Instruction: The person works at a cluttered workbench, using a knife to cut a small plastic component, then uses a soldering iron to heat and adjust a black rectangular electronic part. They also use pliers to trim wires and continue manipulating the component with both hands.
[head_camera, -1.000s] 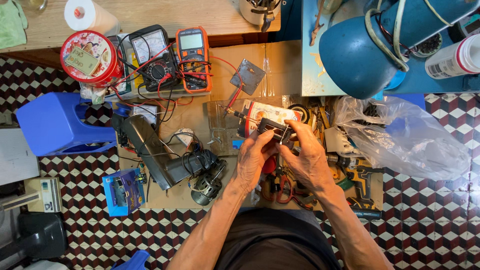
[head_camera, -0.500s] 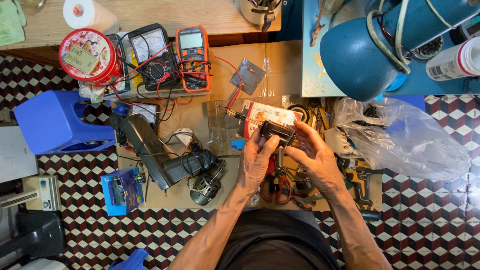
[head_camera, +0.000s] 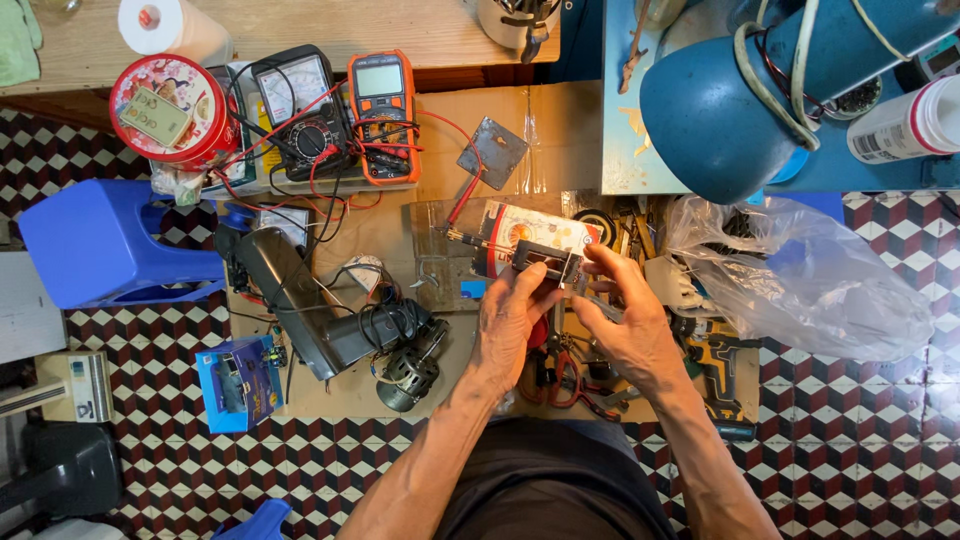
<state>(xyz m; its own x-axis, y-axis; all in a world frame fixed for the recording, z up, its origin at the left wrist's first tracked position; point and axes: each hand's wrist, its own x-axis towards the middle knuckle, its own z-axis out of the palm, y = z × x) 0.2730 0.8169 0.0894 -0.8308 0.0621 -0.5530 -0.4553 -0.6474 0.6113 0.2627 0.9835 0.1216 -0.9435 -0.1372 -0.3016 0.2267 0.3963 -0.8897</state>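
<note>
Both my hands hold a small dark rectangular part with metal ends above a sheet of cardboard on the floor. My left hand grips its left and lower side with thumb and fingers. My right hand pinches its right end. Under the part lies a red and white packet. A red probe lead runs from the packet toward an orange digital multimeter and a black analog meter.
A black tool body with a small motor and wires lies left of my hands. Red-handled pliers sit under my wrists. A blue stool, a red round tin, a clear plastic bag and a blue tank surround the cardboard.
My hands have turned the small part slightly and shifted their grip on it. Everything else stays where it was.
</note>
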